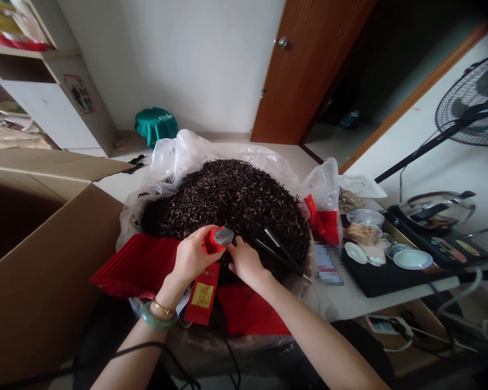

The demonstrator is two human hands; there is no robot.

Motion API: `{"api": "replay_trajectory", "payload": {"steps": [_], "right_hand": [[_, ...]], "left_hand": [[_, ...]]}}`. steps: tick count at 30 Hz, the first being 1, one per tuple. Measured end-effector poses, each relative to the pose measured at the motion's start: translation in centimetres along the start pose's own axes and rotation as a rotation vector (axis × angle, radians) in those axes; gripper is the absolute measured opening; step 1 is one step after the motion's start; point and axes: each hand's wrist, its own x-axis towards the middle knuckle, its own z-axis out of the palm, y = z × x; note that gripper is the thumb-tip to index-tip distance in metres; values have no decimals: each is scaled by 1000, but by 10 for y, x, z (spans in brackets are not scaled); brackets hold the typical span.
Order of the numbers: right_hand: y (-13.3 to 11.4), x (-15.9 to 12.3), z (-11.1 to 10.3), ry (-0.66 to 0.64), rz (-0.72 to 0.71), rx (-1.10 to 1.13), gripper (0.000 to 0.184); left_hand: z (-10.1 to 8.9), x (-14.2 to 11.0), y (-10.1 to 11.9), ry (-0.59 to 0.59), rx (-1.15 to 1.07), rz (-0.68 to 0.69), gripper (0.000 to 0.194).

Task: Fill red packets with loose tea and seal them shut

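Note:
My left hand (195, 253) is closed around a small red packet (210, 242), whose silver-lined mouth tilts up toward me. At the mouth's right edge, my right hand (246, 262) has its fingertips bent and gripping the lining. Both hands are over the near side of a large heap of dark dried tea leaves (228, 200). Below my left hand lies a red packet with a yellow label (203, 295). A thick row of flat red packets (136, 266) fans out to its left. More red packaging (250, 314) lies under my right forearm.
Clear plastic sheeting (187, 154) lines the heap's container. A dark flat device (274, 246) rests on the leaves. An open cardboard box (44, 271) stands left. On the right, a table holds a plastic jar (364, 227), white bowls (412, 259) and red packets (329, 226). Black cables (162, 346) hang in front.

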Motion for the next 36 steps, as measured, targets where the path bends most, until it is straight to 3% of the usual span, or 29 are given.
{"api": "replay_trajectory", "payload": {"steps": [4,8,12,16,21,24,27,32,36], "right_hand": [[3,0,4,9,-27,12,60],[7,2,5,22,-34,49,49],[21,4,-1,125,-24,226,40],[40,0,-24,261,-73,596,25],[49,-13,-65,232,-71,893,23],[43,-19,-87,254,-111,838,23],[31,-21,-100,308,-187,638,24],[11,-16,-101,337,-220,378,27],[6,-14,-95,347,-257,379,30]], "left_hand": [[0,0,0,2,1,-6,44],[1,-1,-1,-3,17,-13,46],[0,0,-1,-4,33,-18,46],[-1,1,0,-1,41,-35,45],[-2,1,5,-13,74,-49,45],[1,0,9,-17,69,-51,44],[5,-2,12,-6,65,-48,45],[12,-4,13,30,72,-63,52],[13,-4,11,50,37,-77,53]]}}
